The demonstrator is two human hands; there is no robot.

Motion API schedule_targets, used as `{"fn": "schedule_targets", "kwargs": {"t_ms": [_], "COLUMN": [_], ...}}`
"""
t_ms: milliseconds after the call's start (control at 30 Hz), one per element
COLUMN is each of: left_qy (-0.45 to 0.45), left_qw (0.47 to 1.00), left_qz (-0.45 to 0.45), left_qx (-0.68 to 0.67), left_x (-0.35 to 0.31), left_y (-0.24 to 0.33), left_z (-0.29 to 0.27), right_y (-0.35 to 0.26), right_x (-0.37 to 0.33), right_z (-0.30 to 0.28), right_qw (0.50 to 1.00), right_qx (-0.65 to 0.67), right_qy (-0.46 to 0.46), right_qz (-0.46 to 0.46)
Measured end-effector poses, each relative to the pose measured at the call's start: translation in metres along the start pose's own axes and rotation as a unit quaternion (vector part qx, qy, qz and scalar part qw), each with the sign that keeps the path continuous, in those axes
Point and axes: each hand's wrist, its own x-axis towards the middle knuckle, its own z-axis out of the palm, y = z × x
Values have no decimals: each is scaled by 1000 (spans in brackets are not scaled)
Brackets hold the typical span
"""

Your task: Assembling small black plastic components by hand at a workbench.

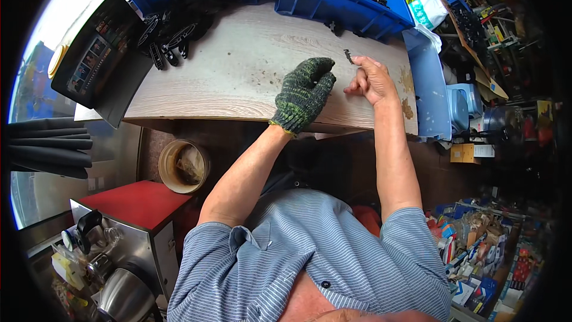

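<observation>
My right hand (372, 81) is bare and raised above the right part of the table. Its thumb and index finger pinch a small dark, notched strip-like piece (348, 56), which sticks out past the fingertips. Beside it on the left is my left hand (302, 93), in a dark green and black knitted glove (298, 104). The gloved fingers are curled in toward the thumb, and the palm is hidden, so whatever they may hold does not show. The two hands are apart, above the pale wood-grain tabletop (238, 53).
Two blue bins (342, 9) stand along the far edge; the right one holds many small dark parts. Black parts (173, 33) lie at the far left, by a propped screen (98, 53). A blue tray (428, 83) adjoins the table's right. A bucket (185, 166) stands below.
</observation>
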Motion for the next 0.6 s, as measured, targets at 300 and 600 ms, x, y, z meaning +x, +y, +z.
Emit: {"fn": "schedule_targets", "kwargs": {"t_ms": [300, 600], "left_qy": [-17, 4], "left_qw": [991, 989], "left_qz": [114, -90], "left_qx": [64, -114], "left_x": [5, 6], "left_y": [-6, 12], "left_z": [2, -4], "right_y": [21, 25], "right_x": [-32, -46], "right_z": [25, 39], "right_qw": [995, 997], "right_qx": [-17, 0], "right_qy": [-84, -12], "right_qz": [-47, -73]}}
